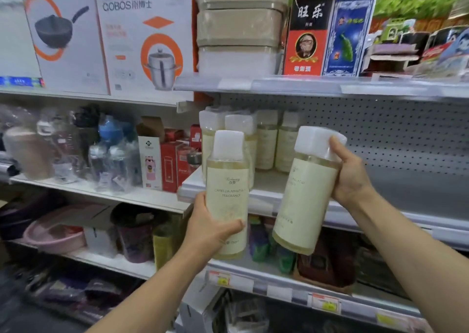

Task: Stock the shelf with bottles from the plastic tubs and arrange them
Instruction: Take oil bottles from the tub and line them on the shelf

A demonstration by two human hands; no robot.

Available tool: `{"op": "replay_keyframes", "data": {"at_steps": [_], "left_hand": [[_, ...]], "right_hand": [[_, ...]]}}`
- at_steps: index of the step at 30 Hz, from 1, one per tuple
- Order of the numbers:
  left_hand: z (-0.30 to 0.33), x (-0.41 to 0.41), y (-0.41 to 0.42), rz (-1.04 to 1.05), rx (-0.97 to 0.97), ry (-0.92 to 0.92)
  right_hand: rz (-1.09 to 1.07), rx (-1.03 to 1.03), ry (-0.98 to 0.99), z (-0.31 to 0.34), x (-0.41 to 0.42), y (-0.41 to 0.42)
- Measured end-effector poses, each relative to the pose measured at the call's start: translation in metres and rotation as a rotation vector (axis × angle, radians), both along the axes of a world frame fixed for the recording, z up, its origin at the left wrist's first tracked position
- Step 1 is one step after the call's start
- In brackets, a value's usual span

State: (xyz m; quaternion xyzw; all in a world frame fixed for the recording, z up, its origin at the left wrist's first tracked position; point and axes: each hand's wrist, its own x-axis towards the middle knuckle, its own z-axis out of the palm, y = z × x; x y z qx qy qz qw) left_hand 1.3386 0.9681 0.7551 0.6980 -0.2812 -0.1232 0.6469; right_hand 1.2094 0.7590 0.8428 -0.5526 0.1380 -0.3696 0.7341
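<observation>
With the left hand [208, 227] wrapped round one upright bottle [227, 195] and the right hand [349, 172] gripping a tilted bottle [305, 198], straighten both, then set them on the shelf [406, 198] beside the stocked row [253, 139], labels forward

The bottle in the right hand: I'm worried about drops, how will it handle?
The bottle looks full, so probably heavy for its size. Its smooth film wrap may be slippery. The right hand grips near the cap, so it may swing.

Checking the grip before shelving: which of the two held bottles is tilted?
The bottle in the right hand, gripped near its cap, is the tilted bottle; the left hand holds its upright bottle low.
</observation>
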Motion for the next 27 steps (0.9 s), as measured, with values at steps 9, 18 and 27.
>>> {"op": "replay_keyframes", "data": {"at_steps": [9, 18, 27], "left_hand": [[0.020, 0.012, -0.069, 0.071, -0.045, -0.008], [0.025, 0.022, -0.113, 0.154, -0.057, -0.008], [0.020, 0.028, -0.126, 0.185, -0.044, -0.029]], "right_hand": [[0.042, -0.069, -0.005, 0.018, 0.051, -0.073], [0.120, -0.182, 0.004, 0.017, 0.093, -0.129], [0.202, -0.241, -0.013, 0.003, 0.098, -0.146]]}}
